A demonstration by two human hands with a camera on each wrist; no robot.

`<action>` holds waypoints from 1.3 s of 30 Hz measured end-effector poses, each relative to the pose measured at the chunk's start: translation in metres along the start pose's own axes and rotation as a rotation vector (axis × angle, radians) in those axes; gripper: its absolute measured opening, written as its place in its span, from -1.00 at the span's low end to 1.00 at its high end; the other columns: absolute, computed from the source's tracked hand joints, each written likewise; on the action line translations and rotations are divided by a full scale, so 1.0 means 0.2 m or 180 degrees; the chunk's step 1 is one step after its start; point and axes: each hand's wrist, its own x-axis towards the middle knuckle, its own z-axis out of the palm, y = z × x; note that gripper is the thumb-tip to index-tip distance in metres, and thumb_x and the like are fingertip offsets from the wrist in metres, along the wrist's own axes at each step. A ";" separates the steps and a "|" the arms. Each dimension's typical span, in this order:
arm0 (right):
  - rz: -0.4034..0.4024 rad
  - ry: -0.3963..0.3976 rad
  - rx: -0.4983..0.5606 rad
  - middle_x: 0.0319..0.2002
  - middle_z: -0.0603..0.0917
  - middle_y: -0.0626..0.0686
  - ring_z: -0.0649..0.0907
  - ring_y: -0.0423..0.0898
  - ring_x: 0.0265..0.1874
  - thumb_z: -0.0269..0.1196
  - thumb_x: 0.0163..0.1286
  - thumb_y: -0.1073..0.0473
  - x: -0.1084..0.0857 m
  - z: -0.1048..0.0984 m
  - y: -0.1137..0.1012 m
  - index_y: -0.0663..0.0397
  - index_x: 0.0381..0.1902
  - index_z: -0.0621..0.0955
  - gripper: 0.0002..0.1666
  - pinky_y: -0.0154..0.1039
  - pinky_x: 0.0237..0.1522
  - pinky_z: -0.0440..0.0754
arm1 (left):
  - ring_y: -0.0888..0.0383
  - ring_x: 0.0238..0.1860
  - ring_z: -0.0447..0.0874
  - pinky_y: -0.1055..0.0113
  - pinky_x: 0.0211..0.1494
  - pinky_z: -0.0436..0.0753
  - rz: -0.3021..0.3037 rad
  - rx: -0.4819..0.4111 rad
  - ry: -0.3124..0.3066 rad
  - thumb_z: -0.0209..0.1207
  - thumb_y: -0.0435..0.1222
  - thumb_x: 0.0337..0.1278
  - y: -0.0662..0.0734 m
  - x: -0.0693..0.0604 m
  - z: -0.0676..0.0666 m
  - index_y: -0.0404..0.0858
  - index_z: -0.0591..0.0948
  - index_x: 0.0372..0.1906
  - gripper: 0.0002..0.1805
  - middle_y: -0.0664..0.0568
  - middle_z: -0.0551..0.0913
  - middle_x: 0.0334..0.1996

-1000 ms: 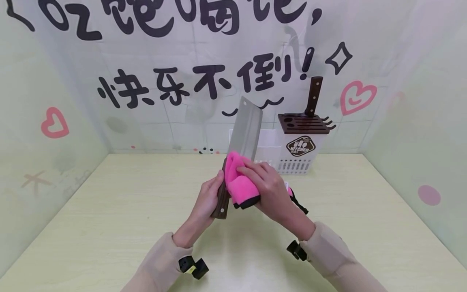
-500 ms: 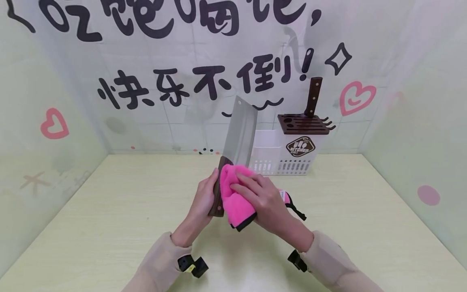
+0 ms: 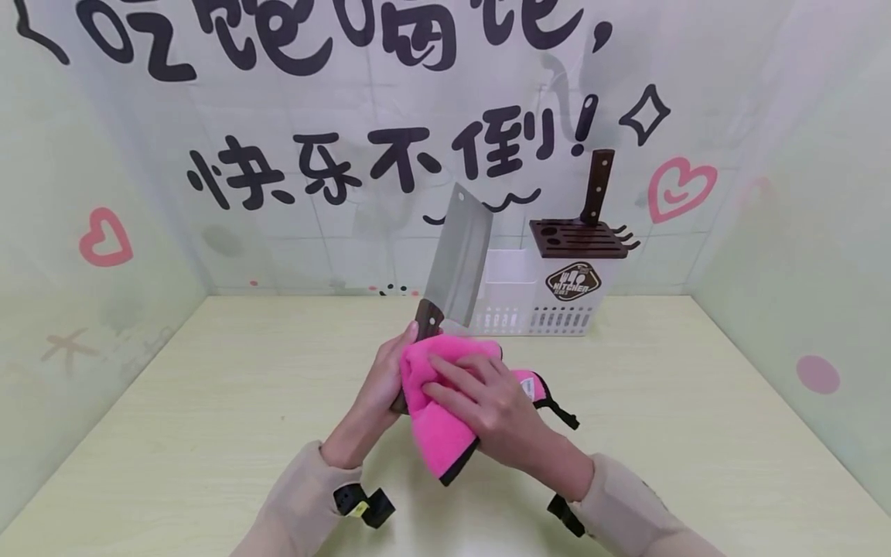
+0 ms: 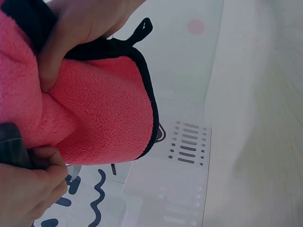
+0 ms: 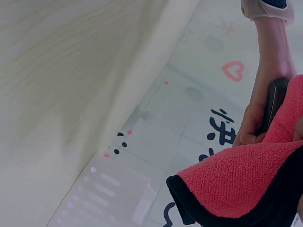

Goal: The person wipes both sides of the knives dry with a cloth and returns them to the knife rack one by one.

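A cleaver [image 3: 459, 255] with a wide steel blade and dark wooden handle is held up above the table, blade pointing up and away. My left hand [image 3: 379, 383] grips its handle; in the left wrist view the handle's end [image 4: 14, 146] shows above the curled fingers. My right hand [image 3: 497, 406] holds a pink cloth [image 3: 438, 433] with black edging against the handle, covering much of it. In the left wrist view the right thumb presses into the cloth [image 4: 104, 109]. The right wrist view shows the cloth [image 5: 241, 175] in front of the left hand [image 5: 255, 109].
At the back right stands a white perforated basket [image 3: 508, 286] with a brown slotted knife-holder top [image 3: 578, 238]. Another dark-handled knife [image 3: 599, 186] stands in it. A pale wooden table [image 3: 244, 418] lies below, with printed walls behind and at both sides.
My right hand has moved the cloth down from the lower blade onto the handle, towards me. The blade has shifted slightly left. More of the cloth's corner hangs down, and the left hand keeps its grip.
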 end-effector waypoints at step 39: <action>-0.0080 0.0110 -0.0028 -0.13 0.63 0.07 0.56 -0.01 -0.25 -0.06 0.33 0.24 0.01 -0.12 0.00 0.13 -0.19 0.62 -0.69 -0.18 -0.19 0.48 | 0.26 -0.55 0.42 0.44 -0.46 0.46 0.0119 0.1136 -0.0143 -0.01 -0.43 0.09 0.01 0.02 -0.03 -0.55 0.38 -0.17 -0.75 -0.01 0.46 -0.51</action>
